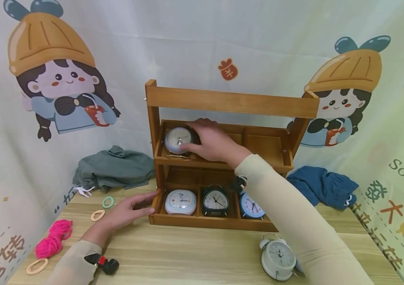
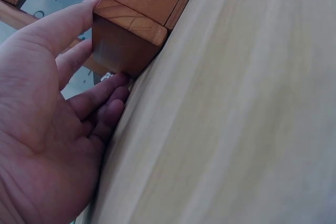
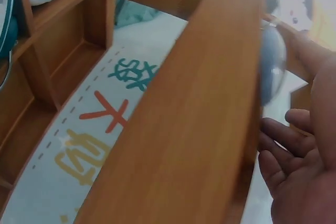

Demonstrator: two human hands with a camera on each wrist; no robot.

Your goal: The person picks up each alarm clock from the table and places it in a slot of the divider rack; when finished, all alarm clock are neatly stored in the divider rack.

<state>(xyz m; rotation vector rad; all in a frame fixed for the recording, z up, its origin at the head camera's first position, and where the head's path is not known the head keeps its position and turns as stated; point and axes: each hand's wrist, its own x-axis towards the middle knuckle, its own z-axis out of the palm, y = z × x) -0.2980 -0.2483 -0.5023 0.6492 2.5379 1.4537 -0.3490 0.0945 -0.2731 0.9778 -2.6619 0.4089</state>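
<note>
My right hand (image 1: 214,140) is at the shelf's upper left compartment. Its thumb lies over the lower front of a round, pale-rimmed alarm clock (image 1: 177,138), its fingers at the clock's right side, pinching it. In the right wrist view the clock (image 3: 272,66) shows edge-on beyond a wooden board, beside the hand (image 3: 299,156). My left hand (image 1: 130,211) touches the lower left corner of the wooden shelf (image 1: 219,223). In the left wrist view, the fingers of that hand (image 2: 58,103) reach along the shelf's end (image 2: 126,45).
The lower tier holds a white clock (image 1: 180,202), a black clock (image 1: 215,201) and a blue clock (image 1: 251,206). A white twin-bell clock (image 1: 278,259) stands at front right. Grey cloth (image 1: 114,170), pink yarn (image 1: 54,238) and rings lie left, blue cloth (image 1: 321,186) right.
</note>
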